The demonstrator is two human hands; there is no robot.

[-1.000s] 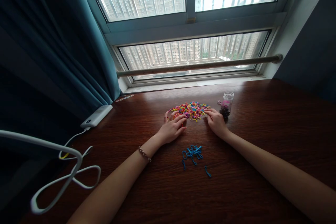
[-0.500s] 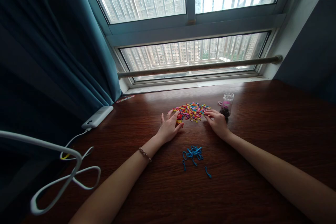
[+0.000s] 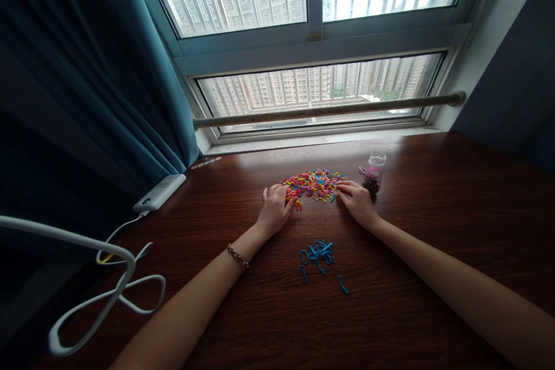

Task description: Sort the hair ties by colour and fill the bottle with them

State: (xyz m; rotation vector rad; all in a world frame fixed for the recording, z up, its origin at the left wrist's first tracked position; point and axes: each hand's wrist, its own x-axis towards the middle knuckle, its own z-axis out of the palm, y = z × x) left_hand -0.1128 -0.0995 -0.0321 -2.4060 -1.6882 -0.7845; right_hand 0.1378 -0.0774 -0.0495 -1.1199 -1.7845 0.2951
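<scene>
I see the multicoloured band pile toward the far edge of the desk; my left hand, slightly further left than half a second ago, and right hand touch opposite ends, apart, their grip unclear. Blue bands lie closer in.

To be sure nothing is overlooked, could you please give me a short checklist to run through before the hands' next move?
1. Left hand at the left edge of the colourful pile: ok.
2. Right hand at its right edge: ok.
3. Right hand gripping a piece: cannot tell, too small.
4. Blue cluster apart from the pile: ok.
5. Every blue piece in that cluster: not ok, a lone blue piece lies off to the right.
6. Clear jar upright: ok.
</scene>
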